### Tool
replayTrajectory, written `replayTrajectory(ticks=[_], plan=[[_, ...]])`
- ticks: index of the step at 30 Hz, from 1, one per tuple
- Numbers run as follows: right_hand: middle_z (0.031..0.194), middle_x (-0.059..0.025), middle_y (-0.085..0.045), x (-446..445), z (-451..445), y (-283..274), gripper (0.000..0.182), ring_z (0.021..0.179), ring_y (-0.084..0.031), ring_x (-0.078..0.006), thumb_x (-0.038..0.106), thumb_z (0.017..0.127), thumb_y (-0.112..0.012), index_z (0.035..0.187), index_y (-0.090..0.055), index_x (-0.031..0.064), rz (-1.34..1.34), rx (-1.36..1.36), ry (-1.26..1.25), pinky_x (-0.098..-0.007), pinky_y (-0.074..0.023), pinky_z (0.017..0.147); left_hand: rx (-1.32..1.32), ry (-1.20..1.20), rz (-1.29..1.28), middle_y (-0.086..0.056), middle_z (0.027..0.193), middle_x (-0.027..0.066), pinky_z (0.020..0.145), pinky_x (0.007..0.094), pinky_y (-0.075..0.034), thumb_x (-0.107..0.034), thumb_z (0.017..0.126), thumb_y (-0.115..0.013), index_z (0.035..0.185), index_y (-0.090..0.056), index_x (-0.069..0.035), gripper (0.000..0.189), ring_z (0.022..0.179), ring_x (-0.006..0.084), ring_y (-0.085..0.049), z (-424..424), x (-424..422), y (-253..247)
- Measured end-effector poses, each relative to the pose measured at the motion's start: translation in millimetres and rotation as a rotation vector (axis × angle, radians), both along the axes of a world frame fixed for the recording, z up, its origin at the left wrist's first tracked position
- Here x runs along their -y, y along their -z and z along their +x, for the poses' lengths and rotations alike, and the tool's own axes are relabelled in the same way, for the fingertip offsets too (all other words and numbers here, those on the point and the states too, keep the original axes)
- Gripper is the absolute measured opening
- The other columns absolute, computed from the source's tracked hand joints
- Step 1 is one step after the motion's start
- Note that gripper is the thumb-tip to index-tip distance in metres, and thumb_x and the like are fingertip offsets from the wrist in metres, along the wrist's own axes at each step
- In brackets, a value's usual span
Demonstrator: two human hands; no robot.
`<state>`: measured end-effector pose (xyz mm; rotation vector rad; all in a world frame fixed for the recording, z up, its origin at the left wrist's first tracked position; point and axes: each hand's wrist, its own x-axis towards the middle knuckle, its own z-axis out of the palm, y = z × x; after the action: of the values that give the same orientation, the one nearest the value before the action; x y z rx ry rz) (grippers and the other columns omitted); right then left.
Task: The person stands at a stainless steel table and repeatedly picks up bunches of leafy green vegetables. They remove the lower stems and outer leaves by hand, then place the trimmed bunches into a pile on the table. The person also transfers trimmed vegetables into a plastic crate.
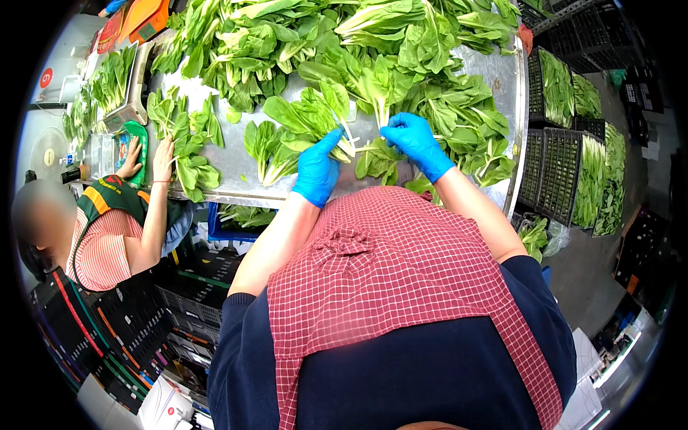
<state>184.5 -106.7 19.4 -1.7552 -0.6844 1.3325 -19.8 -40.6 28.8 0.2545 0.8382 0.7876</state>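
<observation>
My left hand (319,166), in a blue glove, is closed around a bunch of leafy greens (305,119) with pale stems. To its right my right hand (415,141), gloved likewise, pinches the pale stem end of a leafy stalk (382,91) whose leaves point away from me. Loose leaves (378,160) lie on the metal table (228,161) between and below my hands. Left of my left hand rest small green plants (264,153). A large heap of greens (252,48) covers the far side, and more greens (462,126) lie at the right.
A co-worker (115,231) stands at the left, hands by a green bag (138,153) and loose greens. Beyond are a scale (129,115) bearing greens and an orange bin (144,20). Black crates (553,172) of greens stand right; a blue crate (215,228) sits below the table edge.
</observation>
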Motion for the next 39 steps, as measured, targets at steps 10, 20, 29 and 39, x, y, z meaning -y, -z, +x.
replayTrajectory(ticks=[10, 20, 29, 39], plan=[[0.075, -0.0103, -0.068, 13, -34, -37, 0.026, 0.065, -0.065, -0.0196, 0.023, 0.082, -0.067, 0.097, -0.065, 0.0009, 0.185, 0.201, -0.205, -0.0326, -0.0511, 0.06, -0.151, 0.08, 0.164, -0.066, 0.11, 0.0095, 0.085, 0.0311, -0.052, 0.001, 0.086, -0.067, 0.119, -0.06, 0.0, 0.033, 0.097, 0.0194, -0.065, 8, 11, -24], [0.077, -0.018, -0.067, 12, -42, -41, 0.023, 0.071, -0.067, -0.0327, 0.025, 0.083, -0.059, 0.09, -0.065, 0.0033, 0.216, 0.439, -0.344, -0.0416, -0.0516, 0.064, -0.383, 0.185, 0.254, -0.068, 0.104, 0.0085, 0.08, 0.0301, -0.052, 0.0, 0.083, -0.07, 0.114, -0.063, 0.0, 0.032, 0.091, 0.0183, -0.066, 5, 12, -14], [0.089, -0.0063, -0.067, 10, -44, -46, 0.021, 0.069, -0.062, -0.0128, 0.016, 0.09, -0.065, 0.102, -0.066, -0.0012, 0.114, -0.339, -0.007, -0.0266, -0.0515, 0.064, -0.03, 0.072, 0.045, -0.066, 0.112, 0.011, 0.087, 0.0313, -0.051, -0.003, 0.087, -0.067, 0.119, -0.061, 0.003, 0.033, 0.098, 0.0197, -0.064, -1, 6, 9], [0.086, -0.0042, -0.065, 11, -46, -32, 0.018, 0.076, -0.06, -0.0102, 0.014, 0.087, -0.071, 0.098, -0.065, 0.0008, 0.252, -0.289, 0.054, -0.0252, -0.0503, 0.069, -0.141, 0.036, 0.124, -0.063, 0.116, 0.0117, 0.093, 0.0345, -0.049, -0.005, 0.094, -0.058, 0.124, -0.055, 0.003, 0.032, 0.105, 0.0221, -0.061, 10, 8, -14]])
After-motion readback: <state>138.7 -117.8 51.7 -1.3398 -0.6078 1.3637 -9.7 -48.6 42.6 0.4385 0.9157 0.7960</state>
